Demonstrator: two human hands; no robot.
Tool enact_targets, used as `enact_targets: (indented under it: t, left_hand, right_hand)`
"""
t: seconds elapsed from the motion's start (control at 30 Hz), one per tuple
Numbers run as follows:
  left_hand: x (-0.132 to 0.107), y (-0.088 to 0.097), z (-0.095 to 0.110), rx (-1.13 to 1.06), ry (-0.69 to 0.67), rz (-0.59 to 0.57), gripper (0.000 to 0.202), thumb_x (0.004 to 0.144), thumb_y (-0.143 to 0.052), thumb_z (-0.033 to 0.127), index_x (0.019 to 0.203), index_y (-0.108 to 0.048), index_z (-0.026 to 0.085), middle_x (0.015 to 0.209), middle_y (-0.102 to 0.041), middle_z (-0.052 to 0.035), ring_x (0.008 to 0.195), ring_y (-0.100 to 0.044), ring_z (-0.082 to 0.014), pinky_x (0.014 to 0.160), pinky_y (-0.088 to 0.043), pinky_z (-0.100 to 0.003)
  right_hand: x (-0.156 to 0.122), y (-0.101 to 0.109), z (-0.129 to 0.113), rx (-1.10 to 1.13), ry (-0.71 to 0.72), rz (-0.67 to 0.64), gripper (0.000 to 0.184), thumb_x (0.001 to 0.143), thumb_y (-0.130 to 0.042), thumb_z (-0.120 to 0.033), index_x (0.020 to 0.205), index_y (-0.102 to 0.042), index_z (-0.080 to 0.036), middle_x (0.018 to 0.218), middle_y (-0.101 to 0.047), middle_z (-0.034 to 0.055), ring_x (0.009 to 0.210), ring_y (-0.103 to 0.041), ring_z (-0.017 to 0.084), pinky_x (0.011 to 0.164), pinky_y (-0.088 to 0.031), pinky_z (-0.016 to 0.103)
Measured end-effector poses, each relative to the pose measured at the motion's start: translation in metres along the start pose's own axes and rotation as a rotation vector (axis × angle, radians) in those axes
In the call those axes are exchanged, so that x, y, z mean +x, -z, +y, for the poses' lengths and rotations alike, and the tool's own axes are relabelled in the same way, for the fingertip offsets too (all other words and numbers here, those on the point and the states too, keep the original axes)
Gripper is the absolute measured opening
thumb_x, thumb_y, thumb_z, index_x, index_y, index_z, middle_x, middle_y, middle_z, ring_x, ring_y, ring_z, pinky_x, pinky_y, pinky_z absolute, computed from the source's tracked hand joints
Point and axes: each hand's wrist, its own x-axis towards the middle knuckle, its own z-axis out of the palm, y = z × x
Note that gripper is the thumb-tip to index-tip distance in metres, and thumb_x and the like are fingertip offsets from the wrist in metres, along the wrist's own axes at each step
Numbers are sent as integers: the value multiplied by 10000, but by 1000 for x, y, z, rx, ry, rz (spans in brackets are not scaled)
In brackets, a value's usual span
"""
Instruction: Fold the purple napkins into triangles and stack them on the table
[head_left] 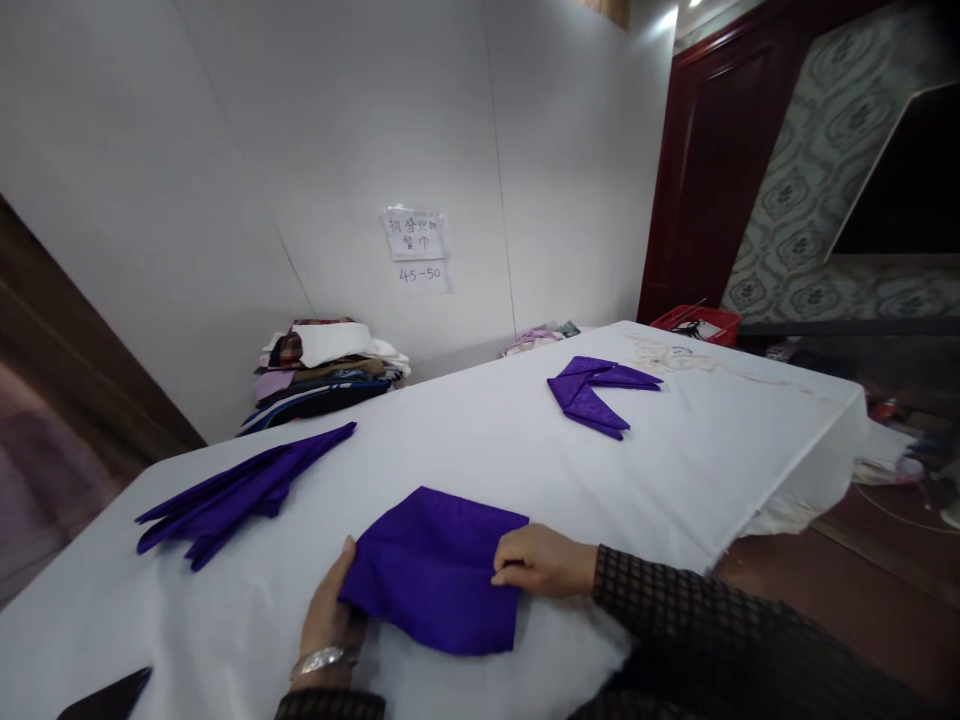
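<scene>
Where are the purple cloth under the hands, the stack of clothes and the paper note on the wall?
purple cloth [439, 570], head view, middle of its top face.
stack of clothes [322, 375], head view, front of the pile.
paper note [415, 237], head view, upper sheet's centre.

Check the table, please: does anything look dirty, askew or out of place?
The tablecloth has faint yellowish and blue marks near its far right corner, beside the far napkin; whether they are a stain or a pattern, I cannot tell. The near napkin looks neat.

Head-worn view, forward and down, close over purple cloth [439, 575], table [487, 440] beyond.
</scene>
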Motion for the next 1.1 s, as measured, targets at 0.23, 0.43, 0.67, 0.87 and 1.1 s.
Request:
enact_targets:
  t: [0.23,0.43,0.67,0.87,1.1]
  left_hand:
    - [7,2,6,-224,149,41,259,889,-449,258,1043,-623,144,669,-710,-32,746,-694,-198,819,-544,-365]
    - [0,5,8,-282,46,119,280,882,-486,319,1022,-637,129,654,-703,-25,657,-687,-171,800,-552,-334]
    - [3,15,12,-402,31,79,307,874,-492,369,975,-652,127,700,-712,-66,666,-680,-179,759,-551,-331]
    - [16,25,1,-22,-241,243,277,805,-569,370,740,-677,123,722,-698,-91,844,-648,-242,855,-483,-386]
    - [30,37,-8,109,-424,467,86,727,-609,231,750,-664,169,841,-679,-27,956,-577,-196,949,-391,-337]
  right_hand:
    - [-7,42,8,-193,-140,432,260,935,-390,-321,815,-578,-188,777,-613,48,727,-539,156,692,-422,280]
    - [-22,76,23,210,-384,716,255,865,-486,-384,719,-570,-192,619,-529,-17,578,-488,130,536,-399,239]
    - [-7,105,59,662,-423,831,244,744,-623,-442,747,-589,-201,653,-591,-20,551,-521,112,518,-432,228]
    - [16,98,95,398,-523,777,254,737,-581,-442,727,-602,-189,758,-661,60,723,-618,204,649,-522,353]
    - [16,27,47,-60,31,304,298,873,-476,-296,1132,-594,-206,1181,-606,108,1142,-512,220,974,-400,418]
